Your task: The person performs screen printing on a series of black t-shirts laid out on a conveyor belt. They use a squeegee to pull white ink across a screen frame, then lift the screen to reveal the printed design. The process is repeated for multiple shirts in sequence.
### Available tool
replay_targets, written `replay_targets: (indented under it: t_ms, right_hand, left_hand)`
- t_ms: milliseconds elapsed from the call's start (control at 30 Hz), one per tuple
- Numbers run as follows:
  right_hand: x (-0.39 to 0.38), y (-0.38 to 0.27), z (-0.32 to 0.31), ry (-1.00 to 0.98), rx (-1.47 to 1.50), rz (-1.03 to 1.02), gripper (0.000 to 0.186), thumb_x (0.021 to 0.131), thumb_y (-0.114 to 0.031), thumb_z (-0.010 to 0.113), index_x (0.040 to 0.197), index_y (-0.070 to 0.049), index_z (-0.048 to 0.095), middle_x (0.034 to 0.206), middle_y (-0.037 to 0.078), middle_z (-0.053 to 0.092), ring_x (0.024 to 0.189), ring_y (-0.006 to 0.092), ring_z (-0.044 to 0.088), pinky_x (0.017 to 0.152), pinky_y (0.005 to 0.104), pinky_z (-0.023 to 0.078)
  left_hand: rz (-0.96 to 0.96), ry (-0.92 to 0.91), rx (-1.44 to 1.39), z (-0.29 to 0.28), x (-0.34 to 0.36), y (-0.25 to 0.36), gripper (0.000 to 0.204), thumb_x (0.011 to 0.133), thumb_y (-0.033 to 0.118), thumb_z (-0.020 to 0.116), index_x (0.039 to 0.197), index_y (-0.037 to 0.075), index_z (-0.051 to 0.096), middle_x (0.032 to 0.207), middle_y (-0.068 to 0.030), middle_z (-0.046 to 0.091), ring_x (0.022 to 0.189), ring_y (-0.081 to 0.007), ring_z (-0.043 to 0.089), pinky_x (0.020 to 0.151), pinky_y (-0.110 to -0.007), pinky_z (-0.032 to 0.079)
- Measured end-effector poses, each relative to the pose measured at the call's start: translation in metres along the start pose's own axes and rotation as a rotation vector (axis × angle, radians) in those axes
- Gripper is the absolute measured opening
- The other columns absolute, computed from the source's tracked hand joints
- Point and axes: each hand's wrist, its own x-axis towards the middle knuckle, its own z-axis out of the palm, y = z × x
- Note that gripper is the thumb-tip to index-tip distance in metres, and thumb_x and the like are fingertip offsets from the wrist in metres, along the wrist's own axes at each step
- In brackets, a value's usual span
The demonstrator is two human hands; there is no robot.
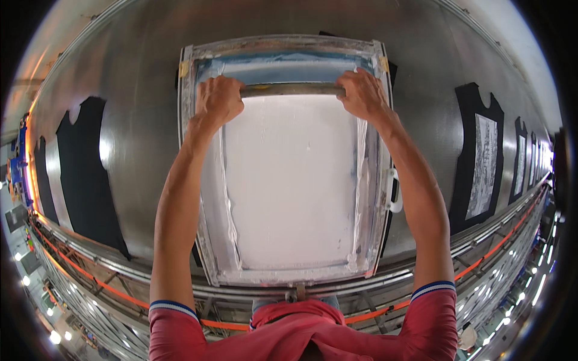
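- My left hand (221,101) and right hand (363,95) gripped the bar (292,89).
- It ran left to right, across the frame's (283,43) far part.
- My hands hid both its ends.

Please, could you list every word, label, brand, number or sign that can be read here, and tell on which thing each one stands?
No text can be read here.
Squeegee and screen-printing frame: no lettering can be made out.
Grey-white print on the nearest black garment piece at right: too small to tell whether it holds words.
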Motion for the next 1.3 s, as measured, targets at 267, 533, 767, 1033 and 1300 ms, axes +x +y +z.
replay_targets:
  t_ms: [267,533,767,1033,1300]
  right_hand:
    - [-0.100,-0.060,0.027,-0.057,0.072,-0.029,0.013,0.076,0.002,0.062,0.083,-0.004,0.071,0.085,0.010,0.067,0.084,0.0291,0.065,0.083,0.0391,0.056]
    - [-0.235,-0.145,0.039,-0.195,0.206,-0.027,0.006,0.075,-0.001,0.062,0.079,-0.003,0.066,0.084,0.013,0.063,0.088,0.0333,0.065,0.091,0.0414,0.052]
    - [-0.219,-0.131,0.075,-0.479,0.234,0.053,0.009,0.070,-0.009,0.065,0.074,-0.003,0.069,0.078,0.016,0.068,0.082,0.0371,0.068,0.082,0.0442,0.055]
    - [-0.164,-0.113,0.017,-1.088,0.281,0.213,0.036,0.068,-0.033,0.079,0.083,0.000,0.074,0.081,0.021,0.070,0.081,0.0378,0.069,0.075,0.0479,0.053]
    - [-0.075,-0.040,-0.031,-1.044,0.322,0.132,0.046,0.063,-0.038,0.084,0.086,0.001,0.074,0.087,0.024,0.071,0.079,0.0387,0.068,0.074,0.0463,0.052]
  left_hand:
    - [0.033,0.026,-0.120,0.068,-0.114,-0.005,0.036,0.073,0.000,0.060,0.104,0.010,0.076,0.095,-0.0135,0.073,0.084,-0.0311,0.071,0.076,-0.042,0.056]
    - [-0.008,-0.003,-0.179,0.126,-0.285,-0.002,0.034,0.074,0.005,0.062,0.106,0.010,0.073,0.107,-0.0069,0.072,0.097,-0.0282,0.069,0.080,-0.041,0.056]
    - [-0.044,-0.286,-0.130,0.143,-0.255,-0.014,0.019,0.070,0.012,0.070,0.087,0.006,0.076,0.087,-0.0186,0.072,0.085,-0.0357,0.070,0.078,-0.045,0.055]
    - [-0.038,-0.839,-0.176,0.074,-0.188,-0.011,0.039,0.063,0.015,0.076,0.096,-0.006,0.072,0.084,-0.0222,0.071,0.079,-0.0348,0.069,0.072,-0.044,0.053]
    - [0.075,-0.839,-0.233,0.018,-0.085,-0.002,0.044,0.056,0.020,0.085,0.089,-0.005,0.072,0.082,-0.0209,0.071,0.076,-0.0304,0.069,0.067,-0.042,0.051]
